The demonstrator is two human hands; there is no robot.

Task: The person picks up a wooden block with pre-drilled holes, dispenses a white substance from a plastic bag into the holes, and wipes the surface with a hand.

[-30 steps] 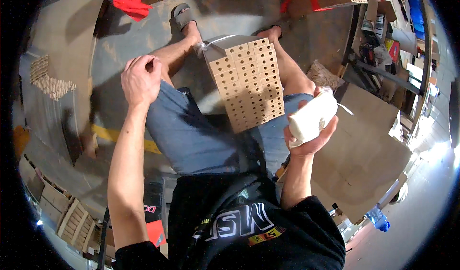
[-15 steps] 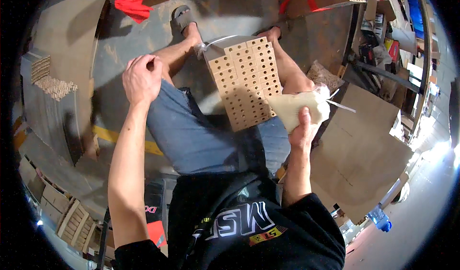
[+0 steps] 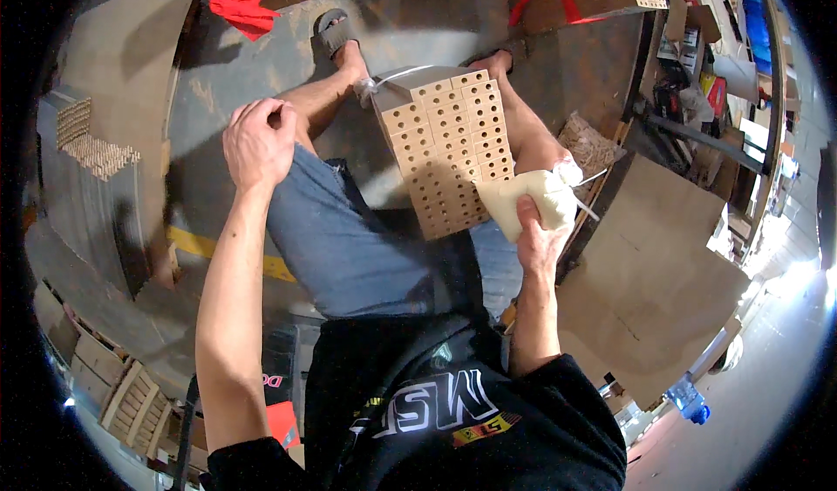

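Note:
My right hand is wrapped round a cream-coloured squeeze bag, with the thumb on top. The bag is tied at its upper end with a white strip, and its narrower end lies over the lower right part of a block stack. That stack of light wooden blocks shows rows of round holes on its face and stands between my legs. On my left knee rests my left hand, holding nothing, its fingers loosely bent over the knee.
A large brown board lies at the right. Past it stands a cluttered metal rack. Grey panels and a pile of small wooden pieces are at the left. Red cloth hangs from a brown stack at the far side.
My right hand and the cream bag have moved a little to the left, and the bag's body has tipped more over the blocks' edge. The left hand has stayed on the knee.

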